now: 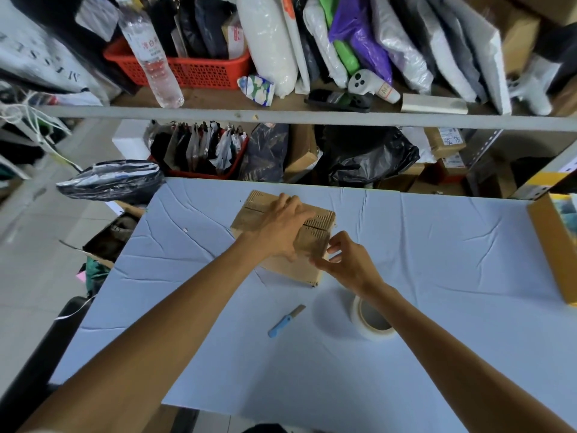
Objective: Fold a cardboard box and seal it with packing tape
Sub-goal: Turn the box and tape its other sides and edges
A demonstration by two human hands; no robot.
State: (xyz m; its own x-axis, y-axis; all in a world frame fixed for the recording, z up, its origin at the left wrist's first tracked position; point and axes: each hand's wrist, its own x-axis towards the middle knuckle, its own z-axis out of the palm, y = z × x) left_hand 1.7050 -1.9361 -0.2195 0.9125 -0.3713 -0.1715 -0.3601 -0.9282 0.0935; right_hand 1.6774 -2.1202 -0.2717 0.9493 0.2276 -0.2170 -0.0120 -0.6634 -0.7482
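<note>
Your one head-worn wide-angle camera looked forward and down, close over the table (437, 245), centred near the cardboard box (257, 206); the shelf (281, 117) crossed the upper frame.

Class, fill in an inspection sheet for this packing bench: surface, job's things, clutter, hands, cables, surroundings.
Surface: table under creased pale blue cloth.
Job's things: box, flaps folded down; tape roll and blue knife lie nearby.
Clutter: open carton at the right edge.
Hands: left hand presses flat on the box; right hand pinches its near corner.
Cables: white cords at far left.
Surroundings: shelves packed with bags, a red basket, a bottle.
</note>
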